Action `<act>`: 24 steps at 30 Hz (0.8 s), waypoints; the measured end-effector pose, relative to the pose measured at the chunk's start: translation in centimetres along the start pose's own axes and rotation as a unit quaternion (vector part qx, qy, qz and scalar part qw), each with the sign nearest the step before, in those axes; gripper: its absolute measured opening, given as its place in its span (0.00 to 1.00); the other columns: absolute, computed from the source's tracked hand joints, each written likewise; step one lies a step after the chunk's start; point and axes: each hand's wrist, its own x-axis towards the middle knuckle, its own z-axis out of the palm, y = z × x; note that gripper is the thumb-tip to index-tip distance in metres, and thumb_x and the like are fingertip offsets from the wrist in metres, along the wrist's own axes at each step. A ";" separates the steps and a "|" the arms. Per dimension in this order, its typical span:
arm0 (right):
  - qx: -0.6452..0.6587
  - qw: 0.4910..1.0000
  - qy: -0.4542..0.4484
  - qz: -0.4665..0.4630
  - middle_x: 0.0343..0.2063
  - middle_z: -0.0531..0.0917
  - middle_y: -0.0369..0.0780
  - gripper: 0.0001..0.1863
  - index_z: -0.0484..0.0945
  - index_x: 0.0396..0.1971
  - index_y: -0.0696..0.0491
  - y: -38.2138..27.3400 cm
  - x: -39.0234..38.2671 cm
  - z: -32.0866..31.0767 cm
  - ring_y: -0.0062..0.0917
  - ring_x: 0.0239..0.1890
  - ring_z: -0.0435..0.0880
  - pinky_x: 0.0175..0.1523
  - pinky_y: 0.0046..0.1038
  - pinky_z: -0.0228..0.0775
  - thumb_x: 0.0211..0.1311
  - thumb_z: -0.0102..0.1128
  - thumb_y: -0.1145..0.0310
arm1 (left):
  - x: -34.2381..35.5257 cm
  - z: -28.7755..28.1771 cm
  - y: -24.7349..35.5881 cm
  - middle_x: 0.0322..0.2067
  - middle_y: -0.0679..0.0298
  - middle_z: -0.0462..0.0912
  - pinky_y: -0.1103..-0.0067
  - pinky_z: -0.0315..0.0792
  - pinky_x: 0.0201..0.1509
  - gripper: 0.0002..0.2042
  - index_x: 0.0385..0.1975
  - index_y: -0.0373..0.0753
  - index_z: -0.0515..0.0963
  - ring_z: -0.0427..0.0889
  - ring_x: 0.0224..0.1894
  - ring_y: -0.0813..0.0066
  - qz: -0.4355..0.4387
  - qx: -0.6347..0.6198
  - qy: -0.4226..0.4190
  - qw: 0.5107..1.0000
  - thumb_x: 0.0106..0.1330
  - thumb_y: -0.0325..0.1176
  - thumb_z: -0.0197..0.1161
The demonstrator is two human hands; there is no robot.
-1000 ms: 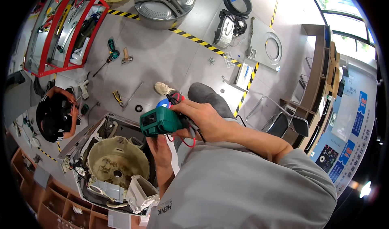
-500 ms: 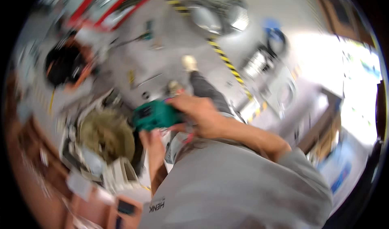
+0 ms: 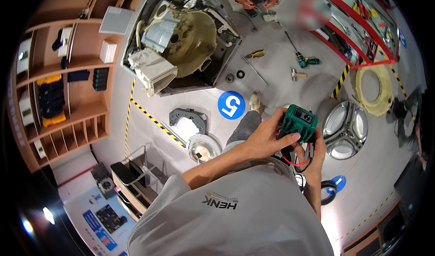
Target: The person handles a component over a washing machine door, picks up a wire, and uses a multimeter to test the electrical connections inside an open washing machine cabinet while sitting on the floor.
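In front of my waist, at right of centre, is a green ribbed box-shaped device (image 3: 300,123) with a dark panel on its top. My left hand (image 3: 272,131) closes on its near left side, its thumb pressed across the front. My right hand (image 3: 316,149) supports the right side and underside. Red and black leads (image 3: 293,162) hang in a loop beneath it, and their grey-tipped ends (image 3: 308,153) lie by the right hand's fingers. Parts of the right hand's fingers are hidden behind the device and leads.
An opened washing machine (image 3: 192,38) lies upper left. A drill (image 3: 308,61), hammer (image 3: 298,75) and pliers (image 3: 254,54) lie on the floor, near a red tool cabinet (image 3: 358,66). A metal drum (image 3: 346,130) stands right. Another person's hands (image 3: 248,4) show at the top.
The view has swung round, from blurred to sharp; the washing machine now appears upper left. Both hands still hold the green device, now at right of centre in the picture, with its leads visible.
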 end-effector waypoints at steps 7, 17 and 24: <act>-0.014 0.999 -0.018 -0.045 0.34 0.81 0.40 0.23 0.73 0.46 0.60 -1.7 0.8 1.7 0.22 0.37 0.81 0.47 0.24 0.71 0.52 0.71 0.68 | -1.8 -0.7 -0.2 0.44 0.49 0.78 0.71 0.72 0.51 0.32 0.56 0.32 0.62 0.80 0.47 0.60 0.061 -0.003 0.088 0.994 0.62 0.48 0.65; -0.037 0.996 -0.043 -0.064 0.35 0.82 0.41 0.23 0.73 0.45 0.61 -2.9 0.4 8.2 0.22 0.39 0.80 0.47 0.24 0.70 0.52 0.70 0.68 | -5.9 -7.6 -0.3 0.48 0.54 0.75 0.74 0.68 0.55 0.29 0.57 0.32 0.62 0.74 0.51 0.70 0.024 -0.031 0.050 0.998 0.64 0.43 0.65; -0.091 0.988 -0.070 -0.103 0.38 0.80 0.42 0.27 0.73 0.47 0.61 -4.4 -0.3 13.6 0.25 0.39 0.80 0.47 0.26 0.71 0.52 0.71 0.62 | -8.9 -13.2 -0.5 0.51 0.57 0.71 0.76 0.70 0.54 0.30 0.60 0.34 0.61 0.70 0.54 0.72 0.041 -0.124 0.046 0.990 0.64 0.42 0.64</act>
